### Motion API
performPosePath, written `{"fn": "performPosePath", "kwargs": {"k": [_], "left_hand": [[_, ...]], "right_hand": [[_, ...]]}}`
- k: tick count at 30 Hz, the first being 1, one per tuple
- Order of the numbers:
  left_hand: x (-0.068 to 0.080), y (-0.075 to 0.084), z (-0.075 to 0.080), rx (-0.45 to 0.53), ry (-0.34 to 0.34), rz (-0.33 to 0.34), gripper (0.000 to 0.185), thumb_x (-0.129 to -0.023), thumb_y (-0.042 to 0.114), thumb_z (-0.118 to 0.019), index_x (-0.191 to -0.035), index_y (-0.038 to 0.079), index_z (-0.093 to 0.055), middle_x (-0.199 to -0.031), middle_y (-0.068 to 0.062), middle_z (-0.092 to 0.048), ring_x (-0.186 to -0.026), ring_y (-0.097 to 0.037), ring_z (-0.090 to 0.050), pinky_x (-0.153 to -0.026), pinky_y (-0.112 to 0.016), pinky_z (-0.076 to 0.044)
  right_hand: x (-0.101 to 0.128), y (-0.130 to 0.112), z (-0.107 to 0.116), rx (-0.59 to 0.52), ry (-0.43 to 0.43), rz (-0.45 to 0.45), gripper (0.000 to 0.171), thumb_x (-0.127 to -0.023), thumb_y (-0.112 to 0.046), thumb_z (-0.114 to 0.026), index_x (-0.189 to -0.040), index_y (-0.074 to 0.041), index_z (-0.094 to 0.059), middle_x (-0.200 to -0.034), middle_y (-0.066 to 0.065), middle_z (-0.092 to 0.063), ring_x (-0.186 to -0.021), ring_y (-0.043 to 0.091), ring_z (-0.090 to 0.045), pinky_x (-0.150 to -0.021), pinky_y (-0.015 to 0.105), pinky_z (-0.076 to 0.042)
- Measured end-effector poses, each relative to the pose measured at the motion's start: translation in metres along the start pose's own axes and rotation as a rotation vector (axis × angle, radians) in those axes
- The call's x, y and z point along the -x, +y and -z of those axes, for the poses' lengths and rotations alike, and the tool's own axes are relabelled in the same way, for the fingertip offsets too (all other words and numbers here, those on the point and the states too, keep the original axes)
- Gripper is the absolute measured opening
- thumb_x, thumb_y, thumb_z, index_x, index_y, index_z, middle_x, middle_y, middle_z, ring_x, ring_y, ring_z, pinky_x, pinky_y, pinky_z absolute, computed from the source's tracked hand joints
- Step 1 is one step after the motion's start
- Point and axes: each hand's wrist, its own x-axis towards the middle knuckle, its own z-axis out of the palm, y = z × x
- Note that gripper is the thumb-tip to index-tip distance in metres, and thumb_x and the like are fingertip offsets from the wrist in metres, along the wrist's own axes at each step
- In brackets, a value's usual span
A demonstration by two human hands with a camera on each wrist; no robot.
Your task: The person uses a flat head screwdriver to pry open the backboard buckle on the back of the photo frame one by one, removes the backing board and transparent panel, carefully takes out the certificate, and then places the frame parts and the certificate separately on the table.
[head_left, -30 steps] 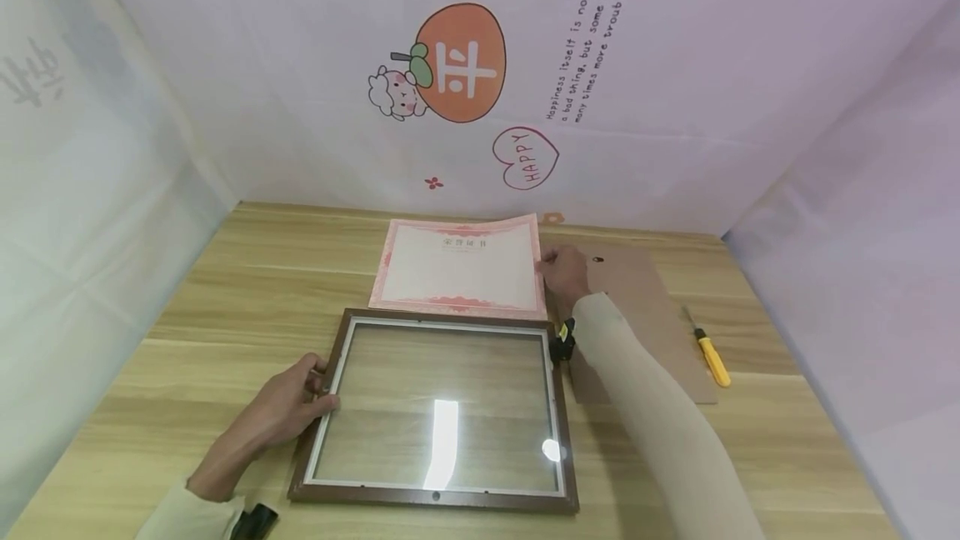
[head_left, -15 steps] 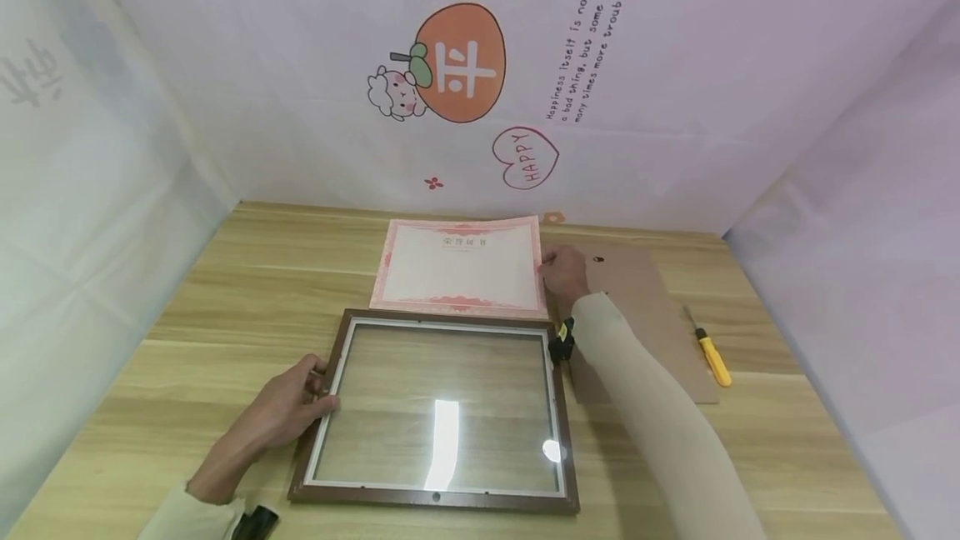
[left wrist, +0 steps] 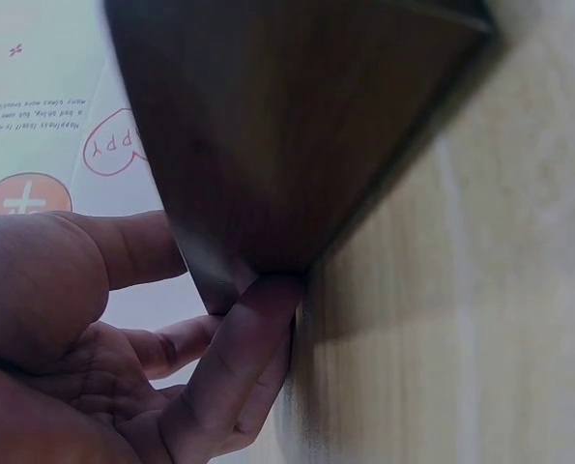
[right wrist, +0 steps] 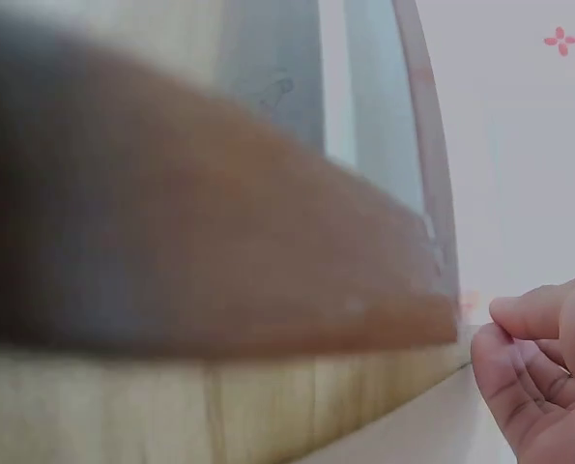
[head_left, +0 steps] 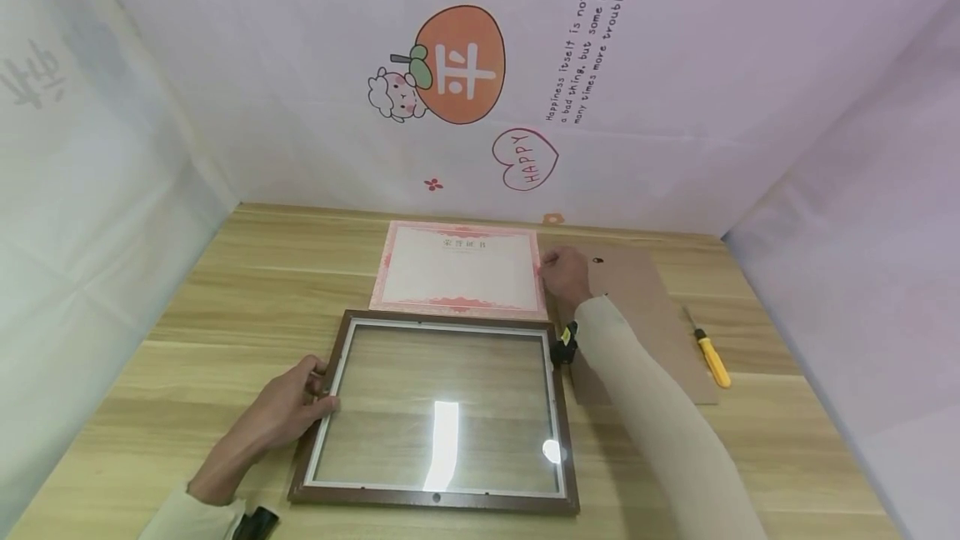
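A brown picture frame (head_left: 397, 497) with a clear pane lies on the wooden tabletop. My left hand (head_left: 281, 405) grips its left side, the thumb over the top edge; in the left wrist view the fingers (left wrist: 248, 348) press the frame's outer side (left wrist: 229, 135) close to the table. Just beyond the frame lies a certificate (head_left: 461, 273) with a pink patterned border. At its right edge, my right hand (head_left: 567, 273) pinches the paper between thumb and forefinger. The right wrist view has that hand (right wrist: 548, 358) at the border, past the blurred frame corner.
A brown backing board (head_left: 660, 323) with a small black fitting lies to the right, partly under my right arm. Beside it is a screwdriver (head_left: 712, 359) with a yellow handle. A printed cloth (head_left: 637, 165) walls the table at the back and sides.
The certificate's far right corner has sunk from a slightly raised position to lie flatter. Both hands and the frame have stayed almost in place.
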Motion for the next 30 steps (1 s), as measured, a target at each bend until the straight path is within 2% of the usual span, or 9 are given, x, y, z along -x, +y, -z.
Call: {"fn": "performPosePath", "kwargs": {"k": [4,11,16,21,25,30], "left_hand": [[-0.001,0.001,0.000,0.000,0.003,0.003,0.047,-0.090,0.017,-0.070,-0.123,-0.007,-0.048,-0.104,-0.015,-0.064,-0.089,-0.022,-0.063,-0.071,-0.035,-0.057],[-0.001,0.002,0.000,0.009,-0.007,0.029,0.048,-0.090,0.019,-0.070,-0.124,-0.006,-0.047,-0.106,-0.014,-0.064,-0.087,-0.020,-0.061,-0.068,-0.033,-0.054],[0.000,0.000,0.001,0.008,-0.008,0.026,0.049,-0.090,0.019,-0.070,-0.125,-0.007,-0.047,-0.106,-0.014,-0.064,-0.085,-0.019,-0.060,-0.067,-0.031,-0.053],[0.001,0.001,0.002,-0.022,-0.001,0.032,0.050,-0.089,0.019,-0.070,-0.125,-0.007,-0.047,-0.104,-0.012,-0.063,-0.085,-0.019,-0.060,-0.067,-0.031,-0.053],[0.003,0.002,0.001,-0.029,-0.003,0.049,0.050,-0.089,0.020,-0.071,-0.125,-0.006,-0.048,-0.104,-0.012,-0.063,-0.087,-0.020,-0.061,-0.070,-0.034,-0.055],[0.002,0.005,0.000,-0.020,0.001,0.074,0.051,-0.088,0.019,-0.071,-0.126,-0.006,-0.047,-0.103,-0.011,-0.064,-0.086,-0.019,-0.062,-0.070,-0.034,-0.056]], "right_hand": [[0.015,0.000,0.009,-0.012,-0.024,0.060,0.019,-0.092,-0.011,-0.063,-0.107,0.000,-0.068,-0.105,0.016,-0.067,-0.095,0.028,-0.063,-0.078,0.038,-0.057],[0.049,0.008,0.023,-0.016,-0.075,0.128,0.023,-0.096,-0.020,-0.059,-0.106,-0.003,-0.070,-0.102,0.014,-0.070,-0.091,0.024,-0.063,-0.071,0.029,-0.054],[0.081,0.015,0.031,-0.014,-0.099,0.148,0.022,-0.097,-0.020,-0.058,-0.109,-0.005,-0.068,-0.102,0.012,-0.070,-0.089,0.022,-0.064,-0.071,0.027,-0.054],[0.110,0.018,0.034,-0.025,-0.137,0.180,0.018,-0.095,-0.018,-0.064,-0.107,-0.006,-0.069,-0.099,0.009,-0.071,-0.083,0.019,-0.065,-0.069,0.028,-0.054],[0.122,0.018,0.033,-0.008,-0.142,0.240,0.019,-0.091,-0.015,-0.069,-0.106,-0.003,-0.069,-0.102,0.012,-0.070,-0.085,0.022,-0.068,-0.071,0.031,-0.057],[0.126,0.019,0.031,0.007,-0.162,0.235,0.028,-0.087,-0.008,-0.072,-0.112,0.001,-0.064,-0.103,0.016,-0.067,-0.087,0.025,-0.067,-0.066,0.027,-0.055]]}}
